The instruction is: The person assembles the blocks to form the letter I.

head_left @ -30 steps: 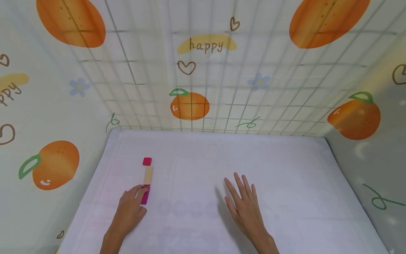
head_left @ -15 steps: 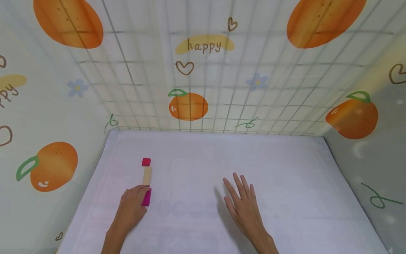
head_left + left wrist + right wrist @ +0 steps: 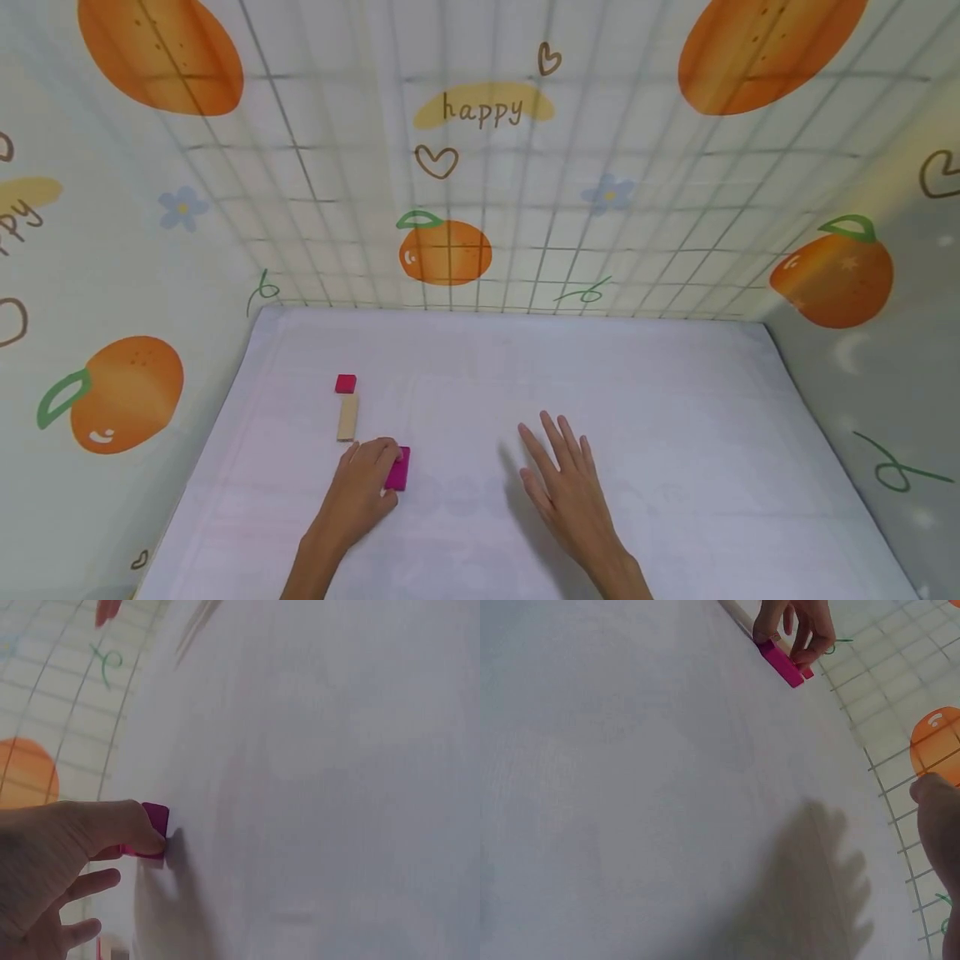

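Note:
My left hand (image 3: 358,490) pinches a magenta rectangular block (image 3: 400,473) between thumb and fingers, left of the table's middle. In the left wrist view the thumb lies across the face of the block (image 3: 159,816), and the other fingers spread behind it. Left of that hand lies a plain wood-coloured block (image 3: 347,418), long and narrow. Just beyond it sits a small red block (image 3: 346,383). My right hand (image 3: 566,492) is held over the table with its fingers spread and straight, nothing in it, its shadow falling to the left.
A white cloth covers the table (image 3: 675,417). Patterned fabric walls with oranges, hearts and grid lines enclose it at the back (image 3: 517,208), left (image 3: 112,275) and right (image 3: 900,375).
My left hand has carried the magenta block rightward, away from the wooden block's near end. The right hand has shifted slightly left, still spread. The wooden and red blocks stay put.

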Demonstrator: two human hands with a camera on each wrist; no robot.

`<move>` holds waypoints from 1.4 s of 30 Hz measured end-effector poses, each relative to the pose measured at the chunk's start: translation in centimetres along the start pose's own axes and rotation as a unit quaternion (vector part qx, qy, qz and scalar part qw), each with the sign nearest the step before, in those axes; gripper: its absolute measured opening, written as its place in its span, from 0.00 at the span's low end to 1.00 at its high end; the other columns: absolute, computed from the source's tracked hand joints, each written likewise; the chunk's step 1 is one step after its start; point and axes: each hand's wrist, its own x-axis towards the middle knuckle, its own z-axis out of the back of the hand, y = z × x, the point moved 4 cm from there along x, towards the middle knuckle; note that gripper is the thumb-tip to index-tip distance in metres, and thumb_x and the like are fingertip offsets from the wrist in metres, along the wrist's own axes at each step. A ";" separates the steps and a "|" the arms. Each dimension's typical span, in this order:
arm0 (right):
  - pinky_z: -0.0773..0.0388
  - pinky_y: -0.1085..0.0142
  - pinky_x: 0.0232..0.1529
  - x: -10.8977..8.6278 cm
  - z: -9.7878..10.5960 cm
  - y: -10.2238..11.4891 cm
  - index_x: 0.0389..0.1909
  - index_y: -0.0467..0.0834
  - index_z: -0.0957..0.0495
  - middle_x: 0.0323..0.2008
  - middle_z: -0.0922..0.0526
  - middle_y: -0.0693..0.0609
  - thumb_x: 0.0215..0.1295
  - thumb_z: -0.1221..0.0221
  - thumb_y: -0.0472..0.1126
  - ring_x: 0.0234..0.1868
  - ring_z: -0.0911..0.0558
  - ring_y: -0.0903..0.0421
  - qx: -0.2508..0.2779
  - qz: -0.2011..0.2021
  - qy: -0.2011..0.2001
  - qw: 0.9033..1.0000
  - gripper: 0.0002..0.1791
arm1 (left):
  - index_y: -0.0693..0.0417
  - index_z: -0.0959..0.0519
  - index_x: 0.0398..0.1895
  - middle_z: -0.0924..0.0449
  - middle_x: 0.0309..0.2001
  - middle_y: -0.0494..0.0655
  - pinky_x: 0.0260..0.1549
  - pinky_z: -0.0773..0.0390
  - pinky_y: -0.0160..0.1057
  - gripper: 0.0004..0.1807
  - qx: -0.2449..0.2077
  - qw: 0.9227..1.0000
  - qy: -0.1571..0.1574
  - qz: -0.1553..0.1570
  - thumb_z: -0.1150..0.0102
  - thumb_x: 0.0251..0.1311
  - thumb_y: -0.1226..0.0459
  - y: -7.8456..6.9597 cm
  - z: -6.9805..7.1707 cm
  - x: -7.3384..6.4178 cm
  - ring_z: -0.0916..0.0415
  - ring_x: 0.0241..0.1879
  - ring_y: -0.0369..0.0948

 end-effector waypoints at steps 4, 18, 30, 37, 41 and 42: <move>0.52 0.36 0.70 -0.1 -0.2 0.0 0.75 0.54 0.38 0.76 0.44 0.45 0.71 0.45 0.49 0.76 0.46 0.40 -0.001 -0.003 0.007 1.000 0.33 | 0.48 0.26 0.52 0.25 0.58 0.44 0.65 0.35 0.55 0.28 0.001 1.000 0.013 -0.026 0.24 0.47 0.59 -1.8 -1.0 0.6 0.31 0.62 0.46; 0.47 0.37 0.69 -0.2 -0.4 0.1 0.73 0.52 0.34 0.76 0.42 0.46 0.69 0.43 0.50 0.76 0.44 0.42 -0.005 0.005 0.011 1.000 0.31 | 0.46 0.26 0.50 0.25 0.55 0.41 0.66 0.35 0.54 0.28 -0.023 0.995 0.016 -0.092 0.24 0.46 0.54 -7.5 -3.0 2.5 0.31 0.60 0.43; 0.43 0.37 0.67 -0.7 -0.8 0.2 0.71 0.51 0.32 0.73 0.36 0.46 0.67 0.40 0.50 0.74 0.41 0.43 -0.005 0.011 0.025 1.000 0.32 | 0.46 0.26 0.43 0.24 0.50 0.40 0.63 0.32 0.54 0.23 -0.006 0.983 -0.068 -0.172 0.27 0.44 0.55 -10.6 -4.3 2.7 0.28 0.57 0.43; 0.45 0.40 0.70 -1.0 -1.2 0.3 0.69 0.49 0.30 0.71 0.33 0.47 0.68 0.40 0.48 0.74 0.40 0.44 0.010 0.030 0.036 0.999 0.29 | 0.48 0.25 0.44 0.23 0.51 0.42 0.62 0.31 0.54 0.23 0.002 0.981 -0.076 -0.177 0.27 0.46 0.54 -11.2 -4.7 2.9 0.27 0.57 0.44; 0.42 0.38 0.67 -1.1 -1.4 0.3 0.65 0.48 0.26 0.69 0.30 0.46 0.67 0.40 0.48 0.72 0.37 0.44 0.008 0.042 0.035 0.998 0.26 | 0.47 0.25 0.44 0.23 0.52 0.41 0.62 0.31 0.55 0.21 -0.004 0.981 -0.079 -0.180 0.28 0.48 0.55 -11.3 -5.1 3.0 0.28 0.58 0.44; 0.42 0.38 0.67 -1.0 -1.5 0.3 0.64 0.47 0.25 0.68 0.30 0.46 0.66 0.39 0.48 0.72 0.37 0.44 0.009 0.043 0.036 0.998 0.26 | 0.47 0.25 0.44 0.23 0.52 0.41 0.62 0.31 0.55 0.21 -0.004 0.980 -0.083 -0.181 0.28 0.49 0.55 -11.3 -5.1 3.0 0.28 0.58 0.44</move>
